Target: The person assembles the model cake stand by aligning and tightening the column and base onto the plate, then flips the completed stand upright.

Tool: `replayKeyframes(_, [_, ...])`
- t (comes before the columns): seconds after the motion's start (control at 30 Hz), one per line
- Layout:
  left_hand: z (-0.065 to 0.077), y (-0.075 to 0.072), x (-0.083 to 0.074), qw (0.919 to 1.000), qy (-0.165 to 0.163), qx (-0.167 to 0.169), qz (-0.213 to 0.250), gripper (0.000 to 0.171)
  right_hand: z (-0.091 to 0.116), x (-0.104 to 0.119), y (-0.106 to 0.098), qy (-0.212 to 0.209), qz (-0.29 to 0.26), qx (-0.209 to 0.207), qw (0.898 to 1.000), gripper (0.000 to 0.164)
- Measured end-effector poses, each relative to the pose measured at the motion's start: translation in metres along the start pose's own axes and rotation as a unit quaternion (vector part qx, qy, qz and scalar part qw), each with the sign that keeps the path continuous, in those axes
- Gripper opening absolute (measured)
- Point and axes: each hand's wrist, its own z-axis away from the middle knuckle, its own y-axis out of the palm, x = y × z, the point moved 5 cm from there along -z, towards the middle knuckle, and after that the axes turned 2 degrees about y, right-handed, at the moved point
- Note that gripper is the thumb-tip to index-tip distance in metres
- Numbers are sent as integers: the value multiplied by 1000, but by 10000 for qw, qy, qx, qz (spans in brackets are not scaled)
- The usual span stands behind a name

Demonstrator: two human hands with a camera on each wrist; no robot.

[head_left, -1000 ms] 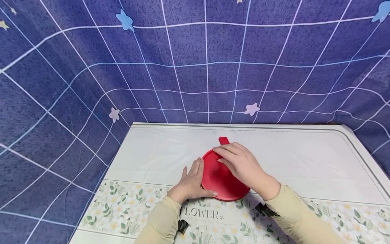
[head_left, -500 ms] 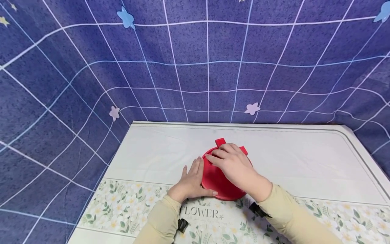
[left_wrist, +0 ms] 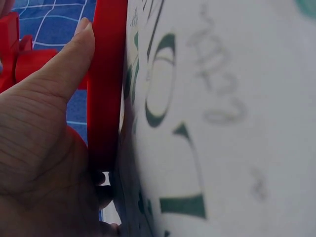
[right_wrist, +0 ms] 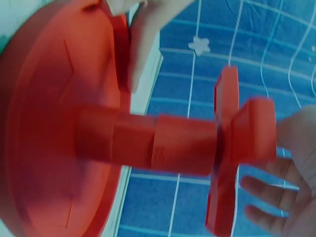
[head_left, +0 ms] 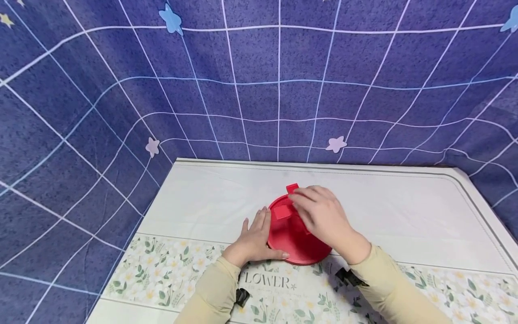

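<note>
A red round base sits on the table, and a short red post rises from its middle. On top of the post is a cross-shaped red piece with blocky arm ends. My left hand rests against the base's left side, fingers straight, thumb along the near rim. Above the cross piece is my right hand, its fingers loosely bent beside the arms. In the right wrist view, these fingers show spread and apart from the nearest arm end. Part of the cross piece is hidden under this hand in the head view.
A white cloth with a floral band and the printed word FLOWER covers the table. A blue curtain with a grid and stars hangs behind and at the left. Black straps sit around both wrists.
My right hand has gone left, then back right over the cross piece. The cross piece's arms now stand in different places, turned about the post. My left hand keeps its place.
</note>
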Motion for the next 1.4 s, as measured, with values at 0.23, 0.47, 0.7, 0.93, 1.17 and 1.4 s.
replayKeyframes(0.23, [0,1,0,10000,3,27,-25,128,18,-42,-9,1624,-331,309,9857,33])
replayKeyframes(0.47, [0,2,1,10000,-26,40,-38,129,41,-63,-9,2294,-1453,927,9579,29])
replayKeyframes(0.7, [-2,4,1,9999,-24,71,-116,129,56,-62,-13,2512,-2030,1173,9391,32])
replayKeyframes(0.93, [-2,2,2,9999,-56,57,-100,130,67,-54,-11,2553,-2543,1374,9226,40])
replayKeyframes(1.17, [-1,0,1,10000,-56,70,-44,129,65,-42,-8,2431,-2118,1298,9377,40])
replayKeyframes(1.4, [0,-1,-1,10000,-48,58,7,128,62,-27,-6,2157,-1315,1112,9612,46])
